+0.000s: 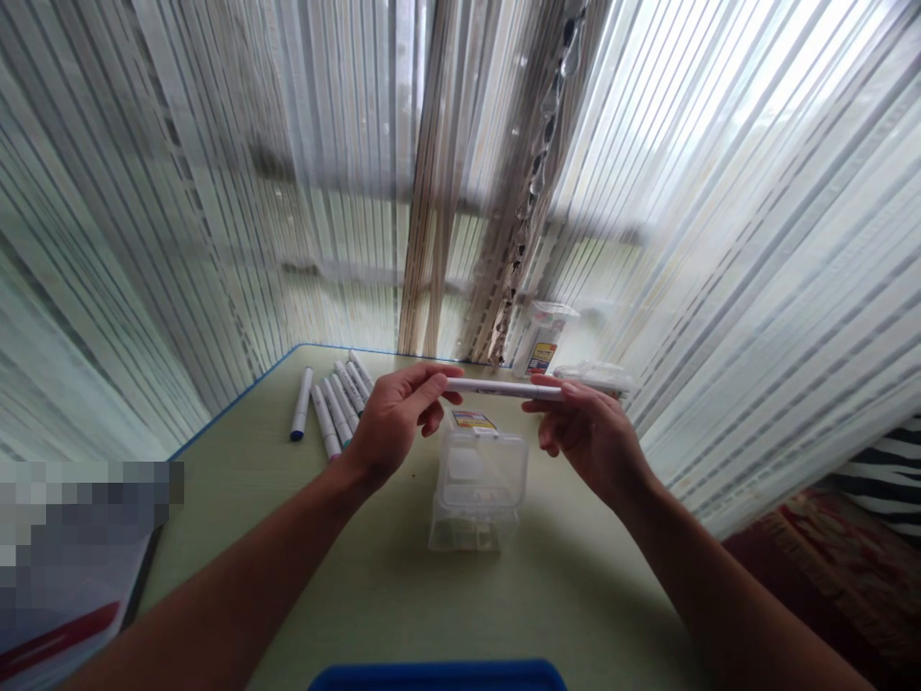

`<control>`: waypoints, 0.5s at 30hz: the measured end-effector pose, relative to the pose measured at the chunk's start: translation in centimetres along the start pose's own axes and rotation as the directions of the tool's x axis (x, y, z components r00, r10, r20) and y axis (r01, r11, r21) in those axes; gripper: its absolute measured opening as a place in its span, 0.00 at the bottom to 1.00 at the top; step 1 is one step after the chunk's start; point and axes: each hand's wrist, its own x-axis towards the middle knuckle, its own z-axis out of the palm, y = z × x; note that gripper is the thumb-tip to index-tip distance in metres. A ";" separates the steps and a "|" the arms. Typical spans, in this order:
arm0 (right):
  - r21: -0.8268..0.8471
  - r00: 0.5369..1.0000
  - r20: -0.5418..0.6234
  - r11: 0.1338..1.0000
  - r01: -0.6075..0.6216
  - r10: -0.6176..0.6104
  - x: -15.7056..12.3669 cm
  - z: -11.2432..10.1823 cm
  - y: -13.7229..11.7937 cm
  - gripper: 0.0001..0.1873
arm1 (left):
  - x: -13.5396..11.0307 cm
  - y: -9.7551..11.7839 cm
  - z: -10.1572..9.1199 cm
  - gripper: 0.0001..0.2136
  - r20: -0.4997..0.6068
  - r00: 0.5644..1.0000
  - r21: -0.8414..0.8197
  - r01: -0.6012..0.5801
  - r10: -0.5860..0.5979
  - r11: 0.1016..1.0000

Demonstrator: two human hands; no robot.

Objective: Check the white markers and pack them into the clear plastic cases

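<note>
I hold one white marker pen (500, 388) level in the air, a hand at each end. My left hand (398, 418) pinches its left end between thumb and fingers. My right hand (586, 428) grips its right end with the fingertips. Just below the pen a clear plastic box (476, 491) with its lid closed stands on the pale green table (374, 576). Several more white markers (338, 401) lie side by side on the table to the left of my left hand.
A clear lid (594, 374) and an upright clear container with a yellow label (544, 338) stand at the table's far right. Striped sheer curtains (460, 173) hang close behind. A blue edge (438, 676) shows at the near rim. Papers (64, 614) lie at left.
</note>
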 end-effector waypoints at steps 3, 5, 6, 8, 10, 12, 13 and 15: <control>-0.019 1.000 -0.008 1.000 0.011 -0.011 0.0 -0.1 0.1 0.14 | 0.0 0.0 0.0 0.12 0.002 1.000 0.002 0.002 -0.002 1.000; -0.040 1.000 -0.012 0.999 0.026 -0.027 0.0 -0.2 0.2 0.14 | -0.1 0.1 0.1 0.12 0.004 1.000 0.021 -0.001 0.001 1.000; -0.051 0.999 -0.012 0.998 0.032 -0.032 0.0 -0.2 0.2 0.13 | -0.1 0.2 0.1 0.11 0.004 1.000 0.037 -0.003 0.003 0.999; -0.074 0.999 -0.012 0.997 0.037 -0.038 0.0 -0.3 0.3 0.12 | -0.2 0.3 0.3 0.11 0.004 1.000 0.075 -0.003 0.003 0.997; -0.095 0.999 -0.017 0.995 0.040 -0.042 -0.1 -0.2 0.4 0.11 | -0.2 0.4 0.4 0.10 0.001 1.000 0.117 -0.001 0.001 0.993; -0.116 0.998 -0.029 0.992 0.046 -0.050 -0.1 -0.2 0.5 0.11 | -0.3 0.4 0.5 0.10 0.002 1.000 0.146 -0.005 0.005 0.989; -0.128 0.998 -0.036 0.991 0.049 -0.054 -0.1 -0.1 0.5 0.11 | -0.3 0.4 0.5 0.10 0.003 1.000 0.157 -0.008 0.008 0.988; -0.154 0.997 -0.048 0.987 0.051 -0.059 0.0 0.0 0.5 0.12 | -0.3 0.3 0.5 0.10 0.010 1.000 0.172 -0.017 0.016 0.985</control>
